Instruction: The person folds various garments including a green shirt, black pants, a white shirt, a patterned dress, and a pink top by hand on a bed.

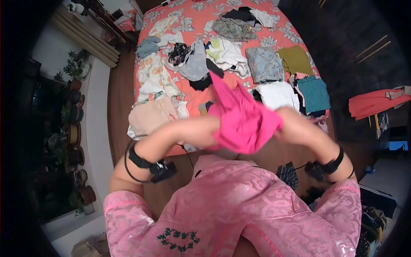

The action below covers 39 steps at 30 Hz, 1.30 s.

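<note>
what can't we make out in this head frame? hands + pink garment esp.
Head view only:
- Left hand: fingers buried in the pink garment; grip not visible.
- Right hand: likewise covered by the cloth; only the wrist shows.
- Pink garment: bunched, so its type cannot be told.
- Bed: near edge hidden behind arms and garment.
- Potted plants: in dark fisheye rim, details lost.
- Orange cloth: what it lies on is too dark to tell.

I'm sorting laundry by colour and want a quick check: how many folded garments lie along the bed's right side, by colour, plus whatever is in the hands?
Grey-blue patterned folded garment: 1
Olive folded garment: 1
White folded garment: 1
Teal folded garment: 1
Bright pink garment, held in both hands: 1
Total: 5
</note>
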Available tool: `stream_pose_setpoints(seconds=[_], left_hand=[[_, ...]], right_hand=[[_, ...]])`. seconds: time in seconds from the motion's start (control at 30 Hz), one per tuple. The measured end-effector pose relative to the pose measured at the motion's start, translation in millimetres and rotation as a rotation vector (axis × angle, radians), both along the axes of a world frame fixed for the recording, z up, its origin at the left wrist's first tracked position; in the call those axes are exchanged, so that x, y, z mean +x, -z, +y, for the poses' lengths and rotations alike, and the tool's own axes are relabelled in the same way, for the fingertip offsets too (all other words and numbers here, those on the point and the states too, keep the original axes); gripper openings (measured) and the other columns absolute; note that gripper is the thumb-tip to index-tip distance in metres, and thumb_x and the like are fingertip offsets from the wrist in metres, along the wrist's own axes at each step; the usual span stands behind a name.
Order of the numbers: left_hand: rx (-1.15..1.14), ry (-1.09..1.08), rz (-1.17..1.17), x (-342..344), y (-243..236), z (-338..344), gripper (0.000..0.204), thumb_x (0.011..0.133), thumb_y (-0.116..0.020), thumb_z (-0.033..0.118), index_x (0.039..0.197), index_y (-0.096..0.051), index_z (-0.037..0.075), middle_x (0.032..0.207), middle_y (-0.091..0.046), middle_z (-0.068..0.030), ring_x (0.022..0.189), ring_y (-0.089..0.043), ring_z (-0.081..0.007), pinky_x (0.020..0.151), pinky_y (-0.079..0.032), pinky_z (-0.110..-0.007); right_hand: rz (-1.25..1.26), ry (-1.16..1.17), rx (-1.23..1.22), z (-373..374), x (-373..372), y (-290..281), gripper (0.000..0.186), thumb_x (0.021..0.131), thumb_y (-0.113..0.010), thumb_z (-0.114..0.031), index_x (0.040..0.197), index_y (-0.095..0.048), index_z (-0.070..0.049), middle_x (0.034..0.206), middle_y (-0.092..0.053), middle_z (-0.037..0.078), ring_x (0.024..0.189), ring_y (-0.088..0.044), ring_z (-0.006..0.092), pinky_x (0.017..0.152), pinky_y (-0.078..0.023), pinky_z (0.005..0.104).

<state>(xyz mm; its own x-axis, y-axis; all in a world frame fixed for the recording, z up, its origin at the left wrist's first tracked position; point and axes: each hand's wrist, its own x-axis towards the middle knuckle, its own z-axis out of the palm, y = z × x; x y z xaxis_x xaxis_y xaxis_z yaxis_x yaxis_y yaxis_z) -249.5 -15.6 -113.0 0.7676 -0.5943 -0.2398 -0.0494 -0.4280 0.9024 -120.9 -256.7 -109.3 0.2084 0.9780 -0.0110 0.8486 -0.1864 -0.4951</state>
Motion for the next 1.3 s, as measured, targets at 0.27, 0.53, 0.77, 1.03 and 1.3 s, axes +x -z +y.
stream_pose_setpoints(seconds=[0.27,0.53,0.77,1.03,1.3], left_hand=[[0.013,-0.003,0.451,-56,168,-65,0.039,0.086,-0.054,0.012,0.125,-0.05,0.007,0.118,-0.058,-0.0103,0.109,-0.051,-0.0209,0.092,-0.04,-0.031],[-0.091,-0.575,0.597,9,254,-16,0.055,0.078,-0.056,0.015,0.13,-0.044,0.004,0.119,-0.056,-0.017,0.109,-0.055,-0.0261,0.084,-0.045,-0.035],[0.385,-1.28,-0.095,47,294,42,0.055,0.079,-0.061,0.029,0.123,-0.047,0.0,0.111,-0.058,-0.0231,0.104,-0.057,-0.0322,0.083,-0.046,-0.039],[0.243,-0.905,0.438,-1,380,71,0.053,0.08,-0.058,0.037,0.12,-0.051,0.003,0.106,-0.06,-0.0243,0.093,-0.061,-0.0338,0.079,-0.048,-0.039],[-0.112,-1.147,0.475,65,512,195,0.043,0.083,-0.059,0.023,0.121,-0.05,0.003,0.1,-0.06,-0.0079,0.091,-0.056,-0.0192,0.073,-0.049,-0.034]], right_hand=[[0.422,-0.084,-0.299,-67,-56,173,0.016,0.073,-0.058,-0.009,0.089,-0.06,-0.006,0.083,-0.062,0.019,0.079,-0.058,0.039,0.066,-0.046,0.0455],[0.464,0.243,-0.217,-3,37,249,0.025,0.069,-0.06,-0.006,0.094,-0.062,-0.006,0.089,-0.063,0.02,0.084,-0.06,0.0375,0.071,-0.049,0.042],[0.088,0.684,0.04,46,91,300,0.055,0.071,-0.069,-0.016,0.118,-0.046,0.002,0.115,-0.052,0.024,0.108,-0.049,0.0401,0.091,-0.042,0.0429],[0.307,0.465,-0.43,72,23,391,0.073,0.074,-0.068,-0.037,0.138,-0.036,-0.024,0.144,-0.019,0.027,0.128,-0.023,0.0497,0.106,-0.028,0.0472],[0.37,0.505,-0.827,119,9,424,0.068,0.076,-0.062,-0.045,0.137,-0.038,-0.025,0.148,-0.004,0.026,0.133,-0.011,0.0503,0.109,-0.019,0.0475]])
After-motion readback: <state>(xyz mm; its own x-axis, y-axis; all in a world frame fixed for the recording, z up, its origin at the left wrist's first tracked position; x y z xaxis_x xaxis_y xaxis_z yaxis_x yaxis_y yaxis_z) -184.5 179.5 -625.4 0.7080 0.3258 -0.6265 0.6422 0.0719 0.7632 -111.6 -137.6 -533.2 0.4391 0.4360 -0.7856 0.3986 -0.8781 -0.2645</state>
